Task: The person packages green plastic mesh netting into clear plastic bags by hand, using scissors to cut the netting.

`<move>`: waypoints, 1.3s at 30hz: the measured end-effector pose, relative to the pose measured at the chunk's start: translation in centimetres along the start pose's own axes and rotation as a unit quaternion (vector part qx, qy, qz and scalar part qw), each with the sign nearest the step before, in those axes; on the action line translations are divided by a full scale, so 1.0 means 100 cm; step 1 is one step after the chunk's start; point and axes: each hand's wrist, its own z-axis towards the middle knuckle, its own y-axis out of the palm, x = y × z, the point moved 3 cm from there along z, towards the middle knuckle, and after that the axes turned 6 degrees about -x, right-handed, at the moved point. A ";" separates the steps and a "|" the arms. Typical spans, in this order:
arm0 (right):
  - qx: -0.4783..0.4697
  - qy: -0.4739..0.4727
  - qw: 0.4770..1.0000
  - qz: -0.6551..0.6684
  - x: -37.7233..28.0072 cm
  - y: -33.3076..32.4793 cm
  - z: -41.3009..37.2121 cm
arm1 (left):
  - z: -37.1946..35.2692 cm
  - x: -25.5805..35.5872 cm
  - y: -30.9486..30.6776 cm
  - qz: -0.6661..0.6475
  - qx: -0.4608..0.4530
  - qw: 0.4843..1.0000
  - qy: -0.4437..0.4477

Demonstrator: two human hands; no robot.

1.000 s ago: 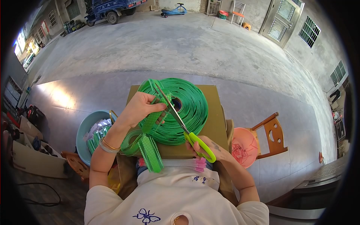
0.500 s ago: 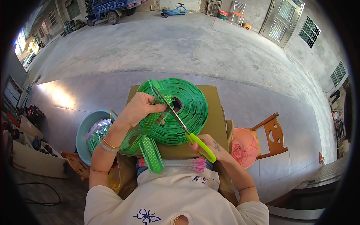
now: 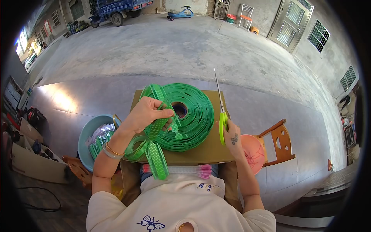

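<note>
My left hand (image 3: 148, 115) pinches a green ribbon with white dots (image 3: 156, 127) over the left side of a big green ribbon roll (image 3: 199, 116). Looped ribbon and a loose tail (image 3: 156, 158) hang below that hand over the near edge of the box. To the right of the roll, my right hand (image 3: 232, 137) is closed round the lime-green handles of a pair of scissors (image 3: 221, 104). Their blades point up and away from me, apart from the ribbon. A bundle of clear strips with pink ends (image 3: 185, 169) lies across my lap.
The roll lies on a brown box (image 3: 220, 150). At the left is a blue basin (image 3: 83, 135) holding green and silver packets; at the right, a pink basin (image 3: 257, 145) with red strips rests by a wooden chair (image 3: 284, 145). A blue truck (image 3: 119, 9) stands far back.
My right hand has swung the scissors away from the ribbon to the right, and the blades now point upward. My left hand keeps its hold in nearly the same place.
</note>
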 end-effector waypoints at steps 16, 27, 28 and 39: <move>-0.173 -0.202 0.902 0.340 -0.063 -0.012 -0.013 | 0.001 0.050 0.066 0.125 0.034 0.979 0.156; 0.053 -0.166 0.837 0.518 -0.117 -0.050 0.020 | 0.021 0.031 0.068 0.028 -0.085 0.992 0.094; 0.052 -0.163 0.834 0.525 -0.113 -0.052 0.022 | 0.021 0.028 0.069 0.055 -0.088 0.991 0.082; -0.078 -0.016 0.753 0.653 -0.080 -0.037 0.046 | 0.010 0.035 0.069 0.192 -0.075 0.964 0.170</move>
